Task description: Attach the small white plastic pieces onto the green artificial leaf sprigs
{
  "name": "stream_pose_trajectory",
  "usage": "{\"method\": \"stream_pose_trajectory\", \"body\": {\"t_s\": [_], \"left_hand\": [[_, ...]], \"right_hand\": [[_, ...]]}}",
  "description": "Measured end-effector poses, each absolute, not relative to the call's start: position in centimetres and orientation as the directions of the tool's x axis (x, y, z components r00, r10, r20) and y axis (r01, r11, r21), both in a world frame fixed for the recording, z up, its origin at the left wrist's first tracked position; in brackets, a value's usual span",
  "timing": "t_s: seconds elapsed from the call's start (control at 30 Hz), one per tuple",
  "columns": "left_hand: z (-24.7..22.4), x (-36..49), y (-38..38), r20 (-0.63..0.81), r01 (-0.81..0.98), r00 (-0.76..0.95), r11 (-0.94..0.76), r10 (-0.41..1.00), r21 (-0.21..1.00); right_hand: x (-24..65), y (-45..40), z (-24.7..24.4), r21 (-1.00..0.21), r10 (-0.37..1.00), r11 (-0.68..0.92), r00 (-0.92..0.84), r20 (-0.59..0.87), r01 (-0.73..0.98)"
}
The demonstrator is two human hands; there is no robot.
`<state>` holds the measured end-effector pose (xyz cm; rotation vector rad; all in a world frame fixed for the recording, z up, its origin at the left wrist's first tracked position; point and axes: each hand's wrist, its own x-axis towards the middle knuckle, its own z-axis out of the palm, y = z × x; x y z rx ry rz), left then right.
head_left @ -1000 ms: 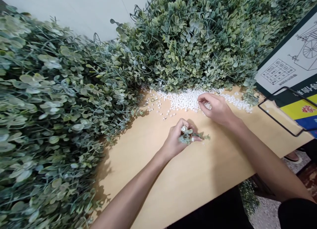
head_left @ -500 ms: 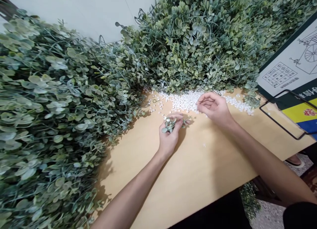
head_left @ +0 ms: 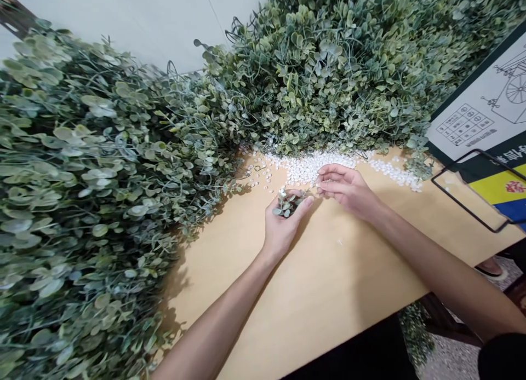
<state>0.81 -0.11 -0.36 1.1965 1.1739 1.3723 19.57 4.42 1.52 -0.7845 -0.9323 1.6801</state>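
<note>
While the left hand (head_left: 281,229) curls around a leafy sprig (head_left: 286,207), its tip points toward the right hand (head_left: 349,194), fingers (head_left: 333,177) nearly pinched just beside, hold unclear.

I'm bringing the right hand (head_left: 348,191) leftward, its fingertips (head_left: 321,184) now nearing the sprig (head_left: 285,205), while the left hand (head_left: 281,226) is sitting farther left than a second ago.

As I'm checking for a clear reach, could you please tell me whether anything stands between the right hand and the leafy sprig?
Only the thumb of the left hand, which holds the leafy sprig, stands partly between that sprig and the right hand. The white pieces lie farther back on the table.
</note>
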Motion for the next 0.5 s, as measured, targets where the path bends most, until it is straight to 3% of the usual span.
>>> {"method": "stream_pose_trajectory", "body": {"t_s": [0.17, 0.27, 0.4, 0.5], "left_hand": [[-0.6, 0.6, -0.2, 0.106, -0.063, 0.019, -0.105, 0.994, 0.993], [-0.7, 0.6, -0.1, 0.089, -0.150, -0.008, -0.089, 0.996, 0.985], [-0.7, 0.7, 0.3, 0.022, -0.324, -0.155, -0.072, 0.988, 0.943], [-0.6, 0.8, 0.5, -0.017, -0.378, -0.165, -0.047, 0.986, 0.925]], "right_hand": [[19.2, 4.2, 1.0, -0.873, 0.952, -0.219, -0.293, -0.093, -0.435], [19.0, 4.2, 0.7, -0.939, 0.960, -0.138, -0.275, -0.049, -0.316], [19.4, 4.4, 0.7, -0.987, 0.968, 0.138, -0.201, 0.152, -0.079], [20.3, 4.5, 0.8, -0.861, 0.882, 0.460, -0.224, 0.415, 0.218]]}}
